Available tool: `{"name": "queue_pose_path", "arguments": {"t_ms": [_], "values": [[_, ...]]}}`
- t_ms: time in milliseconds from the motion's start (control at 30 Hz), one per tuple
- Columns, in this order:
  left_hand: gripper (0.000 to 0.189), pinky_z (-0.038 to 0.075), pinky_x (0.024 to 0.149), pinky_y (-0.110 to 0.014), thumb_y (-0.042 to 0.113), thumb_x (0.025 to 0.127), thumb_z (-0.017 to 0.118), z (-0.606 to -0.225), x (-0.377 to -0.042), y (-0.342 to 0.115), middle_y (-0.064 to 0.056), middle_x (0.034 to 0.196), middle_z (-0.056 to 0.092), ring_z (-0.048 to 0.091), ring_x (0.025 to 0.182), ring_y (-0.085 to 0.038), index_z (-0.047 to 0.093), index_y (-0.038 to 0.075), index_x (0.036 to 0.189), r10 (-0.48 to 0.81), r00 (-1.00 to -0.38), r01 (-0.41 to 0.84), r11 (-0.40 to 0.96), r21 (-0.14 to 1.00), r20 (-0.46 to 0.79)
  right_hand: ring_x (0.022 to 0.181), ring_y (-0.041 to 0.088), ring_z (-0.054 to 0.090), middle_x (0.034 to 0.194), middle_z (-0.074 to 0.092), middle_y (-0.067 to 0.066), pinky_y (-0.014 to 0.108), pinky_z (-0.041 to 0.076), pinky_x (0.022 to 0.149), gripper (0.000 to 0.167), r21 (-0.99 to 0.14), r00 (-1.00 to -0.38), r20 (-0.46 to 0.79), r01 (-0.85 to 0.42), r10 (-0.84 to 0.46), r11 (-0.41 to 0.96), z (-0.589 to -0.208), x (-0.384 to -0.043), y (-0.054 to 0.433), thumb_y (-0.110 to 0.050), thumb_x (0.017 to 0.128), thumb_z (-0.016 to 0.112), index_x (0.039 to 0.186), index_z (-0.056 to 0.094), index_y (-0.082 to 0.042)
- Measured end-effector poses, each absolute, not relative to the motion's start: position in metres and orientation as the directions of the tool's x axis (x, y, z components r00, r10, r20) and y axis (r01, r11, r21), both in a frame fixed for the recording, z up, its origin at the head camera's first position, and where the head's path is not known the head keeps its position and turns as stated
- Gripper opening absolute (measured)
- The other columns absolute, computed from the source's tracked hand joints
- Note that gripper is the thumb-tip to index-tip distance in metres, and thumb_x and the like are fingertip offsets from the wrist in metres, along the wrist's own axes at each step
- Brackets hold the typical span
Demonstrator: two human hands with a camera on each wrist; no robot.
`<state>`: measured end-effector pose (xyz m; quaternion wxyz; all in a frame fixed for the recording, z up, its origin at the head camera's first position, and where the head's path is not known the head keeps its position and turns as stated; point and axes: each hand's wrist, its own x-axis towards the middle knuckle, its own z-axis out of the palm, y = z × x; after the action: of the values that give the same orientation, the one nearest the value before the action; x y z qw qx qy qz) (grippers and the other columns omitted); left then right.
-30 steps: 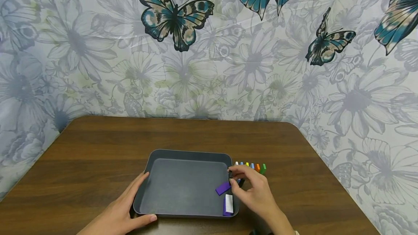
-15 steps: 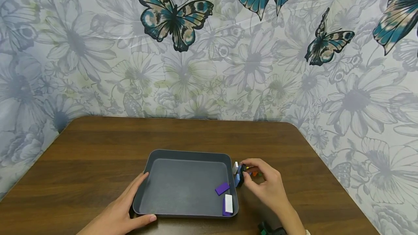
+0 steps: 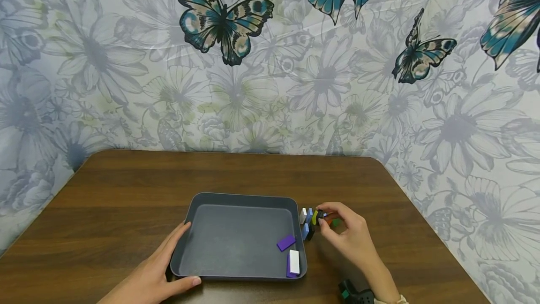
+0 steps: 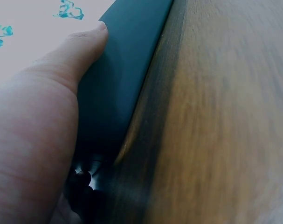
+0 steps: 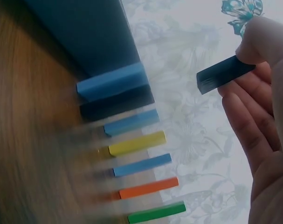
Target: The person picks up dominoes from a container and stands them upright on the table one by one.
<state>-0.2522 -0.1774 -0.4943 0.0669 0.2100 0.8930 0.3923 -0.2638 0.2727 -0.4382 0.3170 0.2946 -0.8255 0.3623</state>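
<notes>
In the head view my right hand [image 3: 348, 236] pinches a small black domino-like block [image 5: 225, 74] between thumb and fingers, just right of the tray. Beside it stand narrow upright blocks: a yellow block [image 5: 137, 143], an orange block [image 5: 148, 188], a green block [image 5: 156, 212] and another black block [image 5: 117, 102], among several blue ones. My left hand [image 3: 156, 266] rests at the near left corner of a dark grey tray [image 3: 236, 238], its fingers along the left side. Its thumb presses the tray's front wall, as the left wrist view also shows.
Inside the tray at the right lie a purple block [image 3: 286, 243] and a white block [image 3: 294, 262] resting over another purple one. A white block [image 3: 303, 216] stands outside the right rim. The brown table [image 3: 236, 168] meets a butterfly-patterned wall covering [image 3: 253, 102].
My right hand has moved the black block from the tray's right rim out to the right, over the row of upright blocks. The left hand and the tray have stayed in place.
</notes>
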Motion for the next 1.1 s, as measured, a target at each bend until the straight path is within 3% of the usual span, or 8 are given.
{"name": "queue_pose_path", "arguments": {"t_ms": [233, 433, 667, 933, 1100], "values": [[0.109, 0.051, 0.091, -0.065, 0.058, 0.087, 0.077, -0.493, -0.253, -0.178, -0.024, 0.169, 0.017, 0.035, 0.144, -0.057, 0.011, 0.024, 0.166, 0.432, -0.901, 0.326, 0.609, 0.723, 0.042, 0.080, 0.010, 0.070, 0.101, 0.075, 0.009, 0.016, 0.055, 0.073, 0.042, -0.404, -0.650, 0.714, -0.685, -0.260, 0.606, -0.440, -0.265, 0.279, 0.013, 0.077, 0.078, 0.111, 0.071, -0.010], [0.108, 0.051, 0.091, -0.065, 0.058, 0.087, 0.077, -0.494, -0.253, -0.178, -0.023, 0.169, 0.016, 0.034, 0.145, -0.057, 0.012, 0.025, 0.166, 0.431, -0.902, 0.317, 0.605, 0.730, 0.034, 0.078, 0.009, 0.068, 0.099, 0.075, 0.001, 0.013, 0.053, 0.071, 0.044, -0.379, -0.658, 0.705, -0.666, -0.265, 0.643, -0.443, -0.266, 0.284, 0.013, 0.075, 0.081, 0.111, 0.072, -0.012], [0.107, 0.050, 0.092, -0.066, 0.057, 0.087, 0.078, -0.494, -0.251, -0.178, -0.024, 0.168, 0.019, 0.035, 0.144, -0.057, 0.013, 0.025, 0.166, 0.429, -0.901, 0.329, 0.589, 0.738, 0.060, 0.081, 0.009, 0.069, 0.101, 0.075, 0.002, 0.012, 0.053, 0.077, 0.040, -0.377, -0.677, 0.668, -0.665, -0.308, 0.645, -0.442, -0.266, 0.288, 0.013, 0.077, 0.080, 0.110, 0.070, -0.006], [0.107, 0.051, 0.091, -0.065, 0.058, 0.087, 0.078, -0.495, -0.251, -0.177, -0.023, 0.168, 0.020, 0.037, 0.144, -0.055, 0.014, 0.025, 0.166, 0.427, -0.901, 0.341, 0.590, 0.731, 0.076, 0.085, 0.018, 0.072, 0.105, 0.072, 0.004, 0.030, 0.061, 0.075, 0.039, -0.397, -0.698, 0.620, -0.673, -0.359, 0.624, -0.443, -0.265, 0.291, 0.013, 0.079, 0.080, 0.111, 0.069, -0.005], [0.108, 0.052, 0.090, -0.063, 0.059, 0.087, 0.077, -0.494, -0.251, -0.177, -0.023, 0.168, 0.020, 0.037, 0.144, -0.055, 0.013, 0.025, 0.166, 0.429, -0.901, 0.342, 0.599, 0.724, 0.071, 0.087, 0.018, 0.073, 0.104, 0.073, 0.006, 0.032, 0.062, 0.076, 0.035, -0.422, -0.743, 0.562, -0.635, -0.363, 0.647, -0.446, -0.265, 0.293, 0.011, 0.080, 0.080, 0.111, 0.069, -0.003]]}}
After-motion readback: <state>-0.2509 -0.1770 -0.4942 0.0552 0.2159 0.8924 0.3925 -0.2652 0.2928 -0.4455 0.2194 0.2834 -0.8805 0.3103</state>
